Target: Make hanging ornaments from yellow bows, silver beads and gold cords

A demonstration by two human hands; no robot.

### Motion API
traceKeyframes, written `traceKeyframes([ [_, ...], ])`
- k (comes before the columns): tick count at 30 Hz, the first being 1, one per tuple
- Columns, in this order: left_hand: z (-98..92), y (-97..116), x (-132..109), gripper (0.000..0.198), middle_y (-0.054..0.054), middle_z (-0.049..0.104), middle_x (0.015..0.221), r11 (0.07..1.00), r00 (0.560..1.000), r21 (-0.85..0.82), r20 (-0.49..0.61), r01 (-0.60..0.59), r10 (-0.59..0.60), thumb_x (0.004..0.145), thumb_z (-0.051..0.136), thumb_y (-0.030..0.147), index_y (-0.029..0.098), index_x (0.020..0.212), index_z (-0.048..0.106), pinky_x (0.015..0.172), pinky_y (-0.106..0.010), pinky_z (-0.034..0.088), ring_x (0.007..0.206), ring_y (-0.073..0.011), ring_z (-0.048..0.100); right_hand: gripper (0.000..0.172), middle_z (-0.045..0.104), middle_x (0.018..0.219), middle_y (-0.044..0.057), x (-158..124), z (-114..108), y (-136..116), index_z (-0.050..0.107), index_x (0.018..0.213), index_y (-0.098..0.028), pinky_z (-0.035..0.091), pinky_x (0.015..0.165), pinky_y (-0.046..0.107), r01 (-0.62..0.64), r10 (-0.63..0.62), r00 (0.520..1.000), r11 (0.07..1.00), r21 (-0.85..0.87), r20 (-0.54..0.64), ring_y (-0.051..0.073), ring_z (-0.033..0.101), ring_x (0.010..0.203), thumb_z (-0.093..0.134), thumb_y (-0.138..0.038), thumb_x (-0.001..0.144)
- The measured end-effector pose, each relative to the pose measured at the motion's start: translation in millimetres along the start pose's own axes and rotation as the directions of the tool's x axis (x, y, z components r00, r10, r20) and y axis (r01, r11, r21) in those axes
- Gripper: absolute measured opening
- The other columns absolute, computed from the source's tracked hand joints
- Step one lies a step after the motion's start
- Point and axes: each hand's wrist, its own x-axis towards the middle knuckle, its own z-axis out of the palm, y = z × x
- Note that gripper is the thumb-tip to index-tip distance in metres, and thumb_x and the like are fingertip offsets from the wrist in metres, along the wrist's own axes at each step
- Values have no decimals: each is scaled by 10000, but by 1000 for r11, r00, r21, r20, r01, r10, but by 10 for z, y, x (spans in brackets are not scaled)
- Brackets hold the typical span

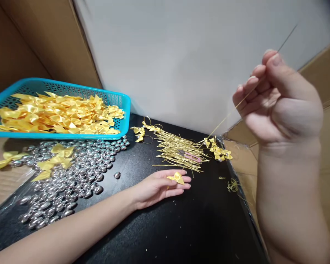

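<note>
My left hand (pixel 154 187) rests palm up low over the black table, with a small yellow ribbon bow (pixel 177 178) pinched between thumb and fingers. Raised high on the right, my right hand (pixel 286 99) grips a thin needle (pixel 288 37) between thumb and forefinger. From it a gold thread (pixel 227 116) slants down past the curled fingers towards a small cluster of yellow bows (pixel 219 151) by the table's right edge. Whether the thread passes through those bows is too fine to tell.
A blue plastic basket (pixel 128 117) full of yellow bows stands at the left. Many silver beads (pixel 82 172) lie before it, some bows among them. Gold strips (pixel 172 148) with pink-handled snips (pixel 191 157) lie mid-table. A thread tangle (pixel 232 185) sits near the right edge.
</note>
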Motion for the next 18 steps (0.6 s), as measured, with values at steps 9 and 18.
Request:
traceKeyframes([
  [9,29,-44,-52,504,-123,683,1207,976,996,211,-55,-51,64,861,668,210,173,1332,492,969,-350,463,1025,-187,675,165,605,568,-29,-1128,-581,777,628,668,-220,454,464,242,274,-26,937,672,-688,348,122,562,496,627,-190,830],
  [18,129,-38,-144,821,-6,632,915,851,984,499,21,-165,178,947,525,284,248,1553,-29,905,-330,456,895,-159,612,164,653,1041,116,-1567,-622,1316,627,682,-186,513,885,401,330,-17,913,619,-712,408,260,622,1067,567,-136,825],
])
